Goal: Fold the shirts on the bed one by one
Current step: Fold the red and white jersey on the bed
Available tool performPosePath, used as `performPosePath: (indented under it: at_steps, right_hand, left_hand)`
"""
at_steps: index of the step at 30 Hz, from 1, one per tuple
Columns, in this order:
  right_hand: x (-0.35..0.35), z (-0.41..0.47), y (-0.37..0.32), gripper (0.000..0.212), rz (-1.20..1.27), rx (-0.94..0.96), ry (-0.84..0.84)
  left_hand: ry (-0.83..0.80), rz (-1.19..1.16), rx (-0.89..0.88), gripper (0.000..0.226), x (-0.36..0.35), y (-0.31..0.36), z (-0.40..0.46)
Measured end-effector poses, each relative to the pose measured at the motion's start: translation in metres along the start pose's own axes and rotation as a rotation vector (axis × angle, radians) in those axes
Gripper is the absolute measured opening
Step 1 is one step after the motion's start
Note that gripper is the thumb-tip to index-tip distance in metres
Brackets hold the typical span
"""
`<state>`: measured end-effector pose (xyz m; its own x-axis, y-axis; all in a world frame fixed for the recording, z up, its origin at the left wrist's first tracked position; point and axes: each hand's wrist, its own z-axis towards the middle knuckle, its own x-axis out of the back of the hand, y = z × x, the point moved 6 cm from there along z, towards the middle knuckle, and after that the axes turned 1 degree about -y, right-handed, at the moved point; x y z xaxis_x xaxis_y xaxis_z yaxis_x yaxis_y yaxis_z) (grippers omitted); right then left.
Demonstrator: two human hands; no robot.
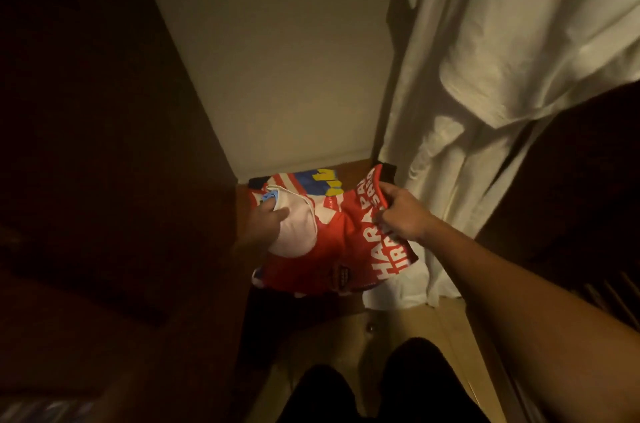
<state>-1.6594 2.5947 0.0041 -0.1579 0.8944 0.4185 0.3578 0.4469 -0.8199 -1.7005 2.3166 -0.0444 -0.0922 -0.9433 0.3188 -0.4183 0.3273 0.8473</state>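
A red shirt (332,242) with large white lettering, white stripes and a blue and yellow patch is bunched up low in a narrow gap by the wall. My right hand (405,215) pinches its right edge near the lettering. On the shirt's left side my left hand (265,220) grips the pale collar part; much of that hand is lost in shadow. The shirt's lower edge hangs over a dark surface.
A dark wooden panel (104,145) fills the left. White curtain fabric (502,76) hangs on the right down to the tan floor (415,322). A pale wall (277,59) stands behind. My dark-clothed legs (374,388) are at the bottom.
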Motion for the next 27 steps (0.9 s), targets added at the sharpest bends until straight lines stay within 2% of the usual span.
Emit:
performPosePath:
  at_steps: [3,7,11,14,22,25,27]
  right_hand:
    - [-0.021,0.060,0.036,0.067,0.002,0.045,-0.002]
    - [-0.047,0.132,0.077,0.061,0.011,0.125,0.007]
    - [-0.070,0.191,0.115,0.058,0.078,0.173,0.006]
    - [-0.084,0.224,0.130,0.059,0.110,0.217,0.024]
    - [-0.097,0.291,0.133,0.054,0.155,0.295,0.113]
    - [-0.097,0.314,0.117,0.053,0.157,0.297,0.108]
    - [-0.097,0.331,0.104,0.056,0.141,0.309,0.103]
  left_hand:
    - [0.078,-0.129,0.011,0.054,-0.012,-0.030,0.041]
    - [0.129,-0.261,-0.039,0.062,-0.024,-0.079,0.099]
    - [0.158,-0.319,-0.128,0.033,-0.039,-0.108,0.140]
    - [0.188,-0.352,-0.141,0.024,-0.037,-0.134,0.172]
    - [0.246,-0.380,-0.170,0.022,-0.021,-0.137,0.242]
    - [0.259,-0.390,-0.171,0.046,-0.002,-0.133,0.287]
    - [0.280,-0.401,-0.189,0.053,0.007,-0.119,0.302]
